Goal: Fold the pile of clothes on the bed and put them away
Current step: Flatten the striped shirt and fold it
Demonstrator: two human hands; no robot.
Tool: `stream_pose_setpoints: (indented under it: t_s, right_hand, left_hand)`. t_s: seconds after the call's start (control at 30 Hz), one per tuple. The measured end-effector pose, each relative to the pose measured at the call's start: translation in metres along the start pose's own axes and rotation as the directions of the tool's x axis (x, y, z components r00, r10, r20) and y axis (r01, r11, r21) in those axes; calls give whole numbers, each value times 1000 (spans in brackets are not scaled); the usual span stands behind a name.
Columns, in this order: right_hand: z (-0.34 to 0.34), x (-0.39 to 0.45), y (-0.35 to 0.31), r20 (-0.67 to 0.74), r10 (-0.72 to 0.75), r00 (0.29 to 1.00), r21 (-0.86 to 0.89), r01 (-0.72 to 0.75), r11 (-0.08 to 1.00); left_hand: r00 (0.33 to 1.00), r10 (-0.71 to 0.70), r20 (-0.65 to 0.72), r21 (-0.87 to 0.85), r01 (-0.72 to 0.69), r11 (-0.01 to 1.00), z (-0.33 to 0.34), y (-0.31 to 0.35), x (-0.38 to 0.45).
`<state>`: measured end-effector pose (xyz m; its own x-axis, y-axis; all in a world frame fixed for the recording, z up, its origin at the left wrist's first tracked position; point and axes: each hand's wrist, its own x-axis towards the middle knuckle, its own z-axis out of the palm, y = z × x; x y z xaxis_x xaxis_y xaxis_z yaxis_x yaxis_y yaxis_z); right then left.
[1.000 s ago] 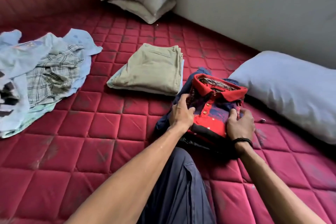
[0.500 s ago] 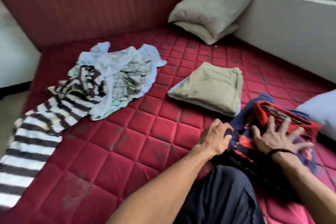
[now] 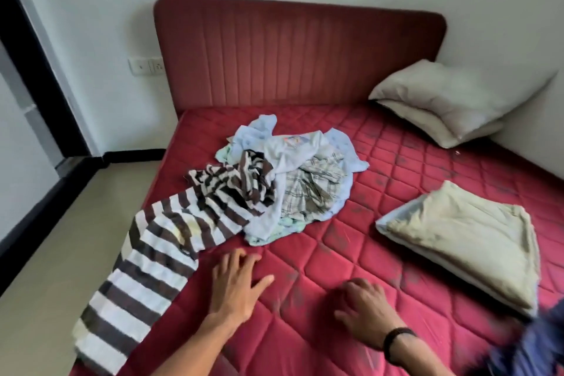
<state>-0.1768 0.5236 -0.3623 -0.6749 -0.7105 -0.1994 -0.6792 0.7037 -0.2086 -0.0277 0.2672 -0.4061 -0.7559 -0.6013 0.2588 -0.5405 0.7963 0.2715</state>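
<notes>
A loose pile of clothes (image 3: 293, 180) lies mid-bed: pale blue pieces, a checked shirt and a brown-and-white striped garment (image 3: 158, 247) that trails over the mattress's left edge. A folded beige stack (image 3: 470, 241) sits to the right on the red quilted mattress (image 3: 320, 268). My left hand (image 3: 236, 284) hovers over the mattress with fingers spread, just right of the striped garment, holding nothing. My right hand (image 3: 366, 311), a black band on its wrist, is over bare mattress with fingers loosely curled and empty. A dark blue cloth edge (image 3: 537, 342) shows blurred at bottom right.
Two beige pillows (image 3: 451, 104) are stacked in the far right corner against the wall. A red padded headboard (image 3: 299, 52) backs the bed. Tan floor (image 3: 61, 247) runs along the bed's left side, with a dark door frame (image 3: 33, 49) beyond.
Both hands have left the red-and-blue folded shirt and moved left over bare mattress. The view swung left, so the unfolded pile is now central and the folded shirt is out of sight.
</notes>
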Motion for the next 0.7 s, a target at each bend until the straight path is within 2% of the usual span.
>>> stream_pose_setpoints:
  t_s: [0.1, 0.2, 0.27, 0.33, 0.4, 0.5, 0.57, 0.63, 0.7]
  right_hand:
    - [7, 56, -41, -12, 13, 1000, 36, -12, 999]
    - [-9, 113, -86, -105, 70, 992, 312, -34, 949]
    - [-14, 148, -116, -131, 145, 981, 477, -66, 876]
    - [-11, 173, -140, -90, 223, 971, 575, -132, 807]
    - [5, 187, -154, -79, 315, 946, 637, -196, 746]
    - [24, 187, -162, -154, 399, 904, 624, -225, 748]
    - [26, 183, -165, -272, 414, 869, 612, -176, 771]
    - [18, 183, -168, -428, 380, 820, 569, -82, 818]
    - [1, 191, -173, -521, 222, 824, 412, 16, 911]
  left_hand:
    - [988, -78, -132, 41, 84, 996, 2, -42, 3]
    - [972, -115, -207, 40, 126, 991, 7, -57, 21]
    - [969, -175, -177, 18, 181, 983, 6, -60, 35]
    - [967, -217, -132, -17, 217, 976, 5, -63, 45]
    - [964, -216, -153, -77, 206, 975, 6, -67, 47]
    - [938, -95, -333, -177, 36, 984, 7, -65, 42]
    - [903, -22, -428, -194, -68, 979, 3, -62, 38]
    - [901, -35, -432, -177, -47, 983, -1, -61, 40]
    - [914, -77, -398, -137, 24, 990, -5, -60, 46]
